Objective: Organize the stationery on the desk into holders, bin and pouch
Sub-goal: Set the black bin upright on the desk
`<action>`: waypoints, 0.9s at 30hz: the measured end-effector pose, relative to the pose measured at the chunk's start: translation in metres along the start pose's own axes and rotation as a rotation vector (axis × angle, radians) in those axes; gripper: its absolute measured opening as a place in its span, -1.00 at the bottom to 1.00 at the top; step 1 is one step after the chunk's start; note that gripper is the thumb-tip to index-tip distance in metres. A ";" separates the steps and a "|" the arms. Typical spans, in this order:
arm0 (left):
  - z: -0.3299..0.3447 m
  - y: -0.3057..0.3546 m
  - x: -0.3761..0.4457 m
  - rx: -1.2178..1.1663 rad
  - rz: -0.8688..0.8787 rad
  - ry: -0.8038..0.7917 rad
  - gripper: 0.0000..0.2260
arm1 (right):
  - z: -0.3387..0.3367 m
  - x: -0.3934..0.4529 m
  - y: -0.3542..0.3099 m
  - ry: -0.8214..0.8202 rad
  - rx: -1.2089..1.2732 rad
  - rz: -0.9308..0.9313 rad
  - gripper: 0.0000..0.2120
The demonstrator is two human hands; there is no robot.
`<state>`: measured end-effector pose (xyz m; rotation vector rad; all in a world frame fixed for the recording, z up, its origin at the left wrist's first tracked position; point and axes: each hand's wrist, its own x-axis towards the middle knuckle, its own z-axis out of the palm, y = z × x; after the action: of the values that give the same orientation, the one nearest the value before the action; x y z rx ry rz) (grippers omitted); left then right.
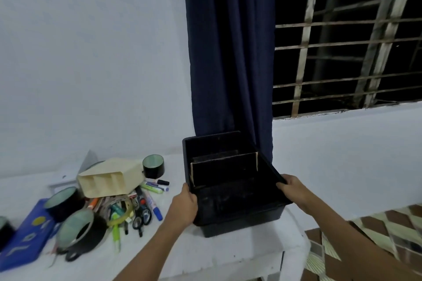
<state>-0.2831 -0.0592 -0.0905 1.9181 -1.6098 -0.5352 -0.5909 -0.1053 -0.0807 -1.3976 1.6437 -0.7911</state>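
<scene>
Both hands on the black bin, which sits at the right end of the white desk, near its right edge and in front of the dark blue curtain. Left hand is closed around the bin's left rim, thumb over the top edge. Right hand is closed on the right rim, fingers curled over the edge. Bin looks tilted toward the camera; can't tell if its base is fully down on the desk. Inside it, upright dark divider panels with pale edges.

Rest of the stationery is piled well to the left of the bin: a cream holder lying on its side over markers, pens and scissors, several black tape rolls around it, and a blue pouch at the far left, partly under one roll.
</scene>
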 end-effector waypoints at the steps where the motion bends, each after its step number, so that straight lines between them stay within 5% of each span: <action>1: 0.001 0.001 0.003 0.030 0.007 0.010 -0.80 | 0.003 0.003 0.002 0.019 0.018 -0.006 -0.76; 20: -0.006 -0.008 0.078 0.228 -0.006 0.001 -0.80 | 0.043 0.056 -0.017 0.220 -0.123 -0.085 -0.71; 27: -0.034 -0.018 0.084 0.282 0.012 -0.054 -0.69 | 0.052 0.048 -0.041 0.323 -0.655 -0.452 -0.54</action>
<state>-0.2315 -0.1341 -0.0721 2.1097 -1.8111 -0.3731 -0.5280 -0.1582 -0.0785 -2.2528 1.9653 -0.7887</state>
